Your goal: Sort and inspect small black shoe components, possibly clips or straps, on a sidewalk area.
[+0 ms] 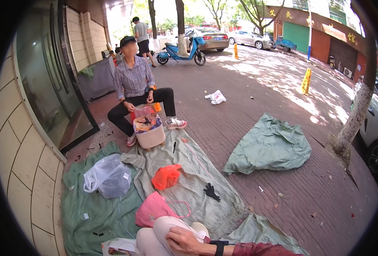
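The right hand (183, 240) lies at the bottom centre of the frame, on the knee (164, 225) of the wearer's pale trousers; its fingers are loosely curled, and whether they have hold of anything small cannot be told. A dark watch (219, 246) sits at its wrist, below a maroon sleeve (259, 249). The left hand is out of view, so its state cannot be told.

Just beyond the knee, at lower centre, lies the pink bag (154, 210), its strap looped to the right. A white bag (114, 248) shows at the lower edge, left of the legs. Above the strap, a black glove (211, 192) lies flat on a grey-green sheet (193, 164), with a red bag (167, 177) to its left. At left, a clear bag (112, 181) rests on a darker green sheet (76, 209).

In the upper left, a seated person (129, 79) has both hands above a pale tub (151, 137). Right of centre lies a crumpled green sheet (270, 147) on the paving (240, 111). A blue scooter (183, 54) stands at top centre, and a yellow sign (306, 81) at upper right.
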A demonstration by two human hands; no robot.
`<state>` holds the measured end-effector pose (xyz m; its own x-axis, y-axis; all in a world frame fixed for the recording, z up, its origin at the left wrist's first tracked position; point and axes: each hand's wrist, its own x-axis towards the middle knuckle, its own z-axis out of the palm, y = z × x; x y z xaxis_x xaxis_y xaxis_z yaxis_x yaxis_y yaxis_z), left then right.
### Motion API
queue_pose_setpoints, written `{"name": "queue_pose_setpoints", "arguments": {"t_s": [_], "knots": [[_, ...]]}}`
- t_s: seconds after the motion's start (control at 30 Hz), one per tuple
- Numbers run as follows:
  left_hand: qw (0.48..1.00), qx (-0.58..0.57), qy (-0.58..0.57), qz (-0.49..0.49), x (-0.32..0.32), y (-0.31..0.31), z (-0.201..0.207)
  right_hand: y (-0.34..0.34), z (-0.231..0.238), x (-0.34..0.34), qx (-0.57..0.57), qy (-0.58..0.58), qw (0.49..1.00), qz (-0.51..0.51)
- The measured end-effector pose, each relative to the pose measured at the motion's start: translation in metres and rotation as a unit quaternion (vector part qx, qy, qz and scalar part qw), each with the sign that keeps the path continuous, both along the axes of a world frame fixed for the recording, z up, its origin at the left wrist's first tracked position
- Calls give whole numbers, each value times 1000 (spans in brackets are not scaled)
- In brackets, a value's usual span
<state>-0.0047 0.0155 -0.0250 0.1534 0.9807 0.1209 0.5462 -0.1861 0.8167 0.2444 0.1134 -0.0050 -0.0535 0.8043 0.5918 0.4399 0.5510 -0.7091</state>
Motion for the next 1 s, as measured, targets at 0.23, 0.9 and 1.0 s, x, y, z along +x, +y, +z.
{"name": "queue_pose_setpoints", "arguments": {"t_s": [0.23, 0.9, 1.0], "knots": [[999, -44, 13, -10, 21, 11, 49, 1, 15, 9, -20, -10, 1000, 12], [995, -82, 6, 56, 11, 2, 26, 4, 21, 5, -53, -34, 998, 13], [994, -100, 4, 52, 14, 5, 31, 5, 24, 7, -54, -36, 998, 10]]}}
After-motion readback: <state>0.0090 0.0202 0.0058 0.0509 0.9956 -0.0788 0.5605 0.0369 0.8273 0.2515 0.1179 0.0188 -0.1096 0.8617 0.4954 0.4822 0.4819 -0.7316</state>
